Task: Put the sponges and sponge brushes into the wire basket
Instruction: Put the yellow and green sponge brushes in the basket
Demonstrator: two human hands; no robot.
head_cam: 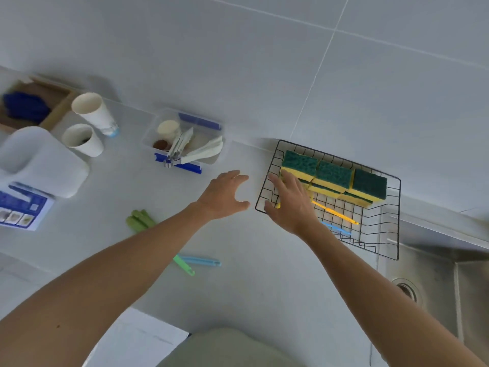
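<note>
A black wire basket (389, 245) stands on the counter beside the sink. Several yellow sponges with green scouring tops (334, 173) are stacked along its far side. A yellow-handled brush (336, 213) and a blue-handled brush (337, 229) lie on its floor. My right hand (289, 205) reaches over the basket's left rim with fingers spread, touching the nearest sponge. My left hand (225, 194) hovers open just left of the basket, holding nothing. On the counter lie a green brush handle (184, 266), a blue brush handle (201, 260) and green sponge pieces (140, 221).
A clear tub with blue clips (182, 144) holds utensils at the back. Two paper cups (87, 128), a white jug (42, 160) and a wooden box (53, 112) sit at the left. A steel sink (436, 274) is at the right.
</note>
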